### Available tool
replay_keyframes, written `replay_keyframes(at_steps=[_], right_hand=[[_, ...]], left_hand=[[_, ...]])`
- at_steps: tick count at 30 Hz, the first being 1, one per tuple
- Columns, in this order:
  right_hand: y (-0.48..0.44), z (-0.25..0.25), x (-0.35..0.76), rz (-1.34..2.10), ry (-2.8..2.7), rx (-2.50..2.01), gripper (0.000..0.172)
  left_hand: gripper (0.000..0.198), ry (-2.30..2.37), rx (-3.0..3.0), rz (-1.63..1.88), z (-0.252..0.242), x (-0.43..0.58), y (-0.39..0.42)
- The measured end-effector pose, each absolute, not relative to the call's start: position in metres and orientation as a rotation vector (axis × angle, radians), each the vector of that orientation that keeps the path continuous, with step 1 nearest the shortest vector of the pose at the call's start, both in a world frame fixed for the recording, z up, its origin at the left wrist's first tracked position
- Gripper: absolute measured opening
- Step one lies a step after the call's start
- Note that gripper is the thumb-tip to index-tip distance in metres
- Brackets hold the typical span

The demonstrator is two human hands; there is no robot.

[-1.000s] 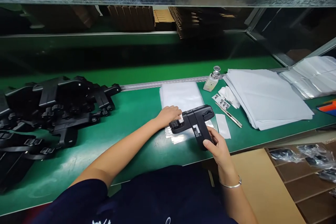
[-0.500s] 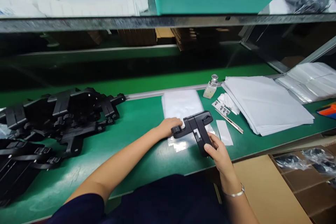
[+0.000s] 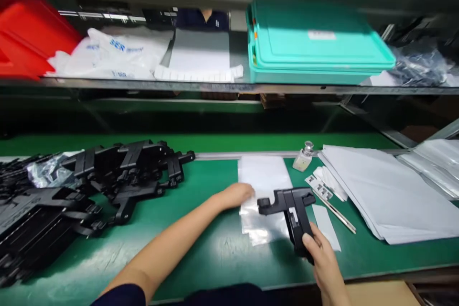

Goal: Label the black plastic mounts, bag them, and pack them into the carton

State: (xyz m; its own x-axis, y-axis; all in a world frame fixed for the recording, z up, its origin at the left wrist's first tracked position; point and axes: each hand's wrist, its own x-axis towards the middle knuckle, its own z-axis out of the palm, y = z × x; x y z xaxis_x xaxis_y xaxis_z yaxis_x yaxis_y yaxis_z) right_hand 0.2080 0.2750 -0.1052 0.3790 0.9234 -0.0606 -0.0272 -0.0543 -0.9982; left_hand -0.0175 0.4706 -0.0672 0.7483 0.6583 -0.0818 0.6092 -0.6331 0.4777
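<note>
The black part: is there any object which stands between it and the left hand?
Nothing visible stands between the left hand and the black part, held by the right hand. Plastic bags show in the narrow gap between them.

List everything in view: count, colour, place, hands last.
Handheld device: one, black, in right hand
Device pile: several, black, table left
Bags: one stack, clear, table centre
Bottle: one, pale, beyond stickers
Stickers: one strip, white-black, right of bags
Tissue: one, white, beside stickers
Thin tool: one, metallic, below tissue
Card: one, white, near right hand
Sheets: one stack, white, table right
Table: one, green, below
Box: at least one, teal, shelf
Bin: one, red, shelf left
Co-worker: one, dark clothing, behind shelf
Left hand: one, bare, at bags
Right hand: one, bare, gripping device
</note>
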Motion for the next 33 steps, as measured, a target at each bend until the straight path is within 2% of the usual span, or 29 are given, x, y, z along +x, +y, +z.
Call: replay_keyframes(at_steps=[3, 7, 10, 14, 17, 19, 26, 30, 33], right_hand=[[0.272, -0.100, 0.208, 0.907, -0.827, -1.380, 0.046], [0.265, -0.096, 0.211, 0.884, -0.772, -1.372, 0.041], [0.263, -0.097, 0.213, 0.924, -0.753, -1.369, 0.042], [0.271, -0.098, 0.205, 0.994, -0.765, -1.387, 0.040], [0.281, -0.096, 0.189, 1.035, -0.850, -1.399, 0.039], [0.286, -0.096, 0.178, 1.081, -0.904, -1.397, 0.040], [0.289, -0.105, 0.157, 1.250, -1.066, -1.379, 0.046], [0.289, -0.104, 0.154, 1.318, -1.142, -1.397, 0.043], [0.291, -0.101, 0.152, 1.350, -1.178, -1.407, 0.042]], left_hand=[[0.031, 1.089, 2.367, 0.314, -0.058, -0.051, 0.467], [0.030, 1.146, 2.490, 0.472, -0.053, -0.121, 0.436], [0.033, 1.120, 2.635, 0.296, -0.062, -0.162, 0.399], [0.031, 1.169, 2.509, 0.076, -0.084, -0.178, 0.357], [0.060, 1.051, 2.417, 0.046, -0.101, -0.170, 0.343], [0.067, 1.062, 2.386, 0.026, -0.112, -0.163, 0.346], [0.054, 1.591, 2.316, 0.191, -0.137, -0.140, 0.395], [0.025, 1.702, 2.393, 0.222, -0.134, -0.132, 0.405], [0.027, 1.655, 2.414, 0.207, -0.125, -0.140, 0.402]])
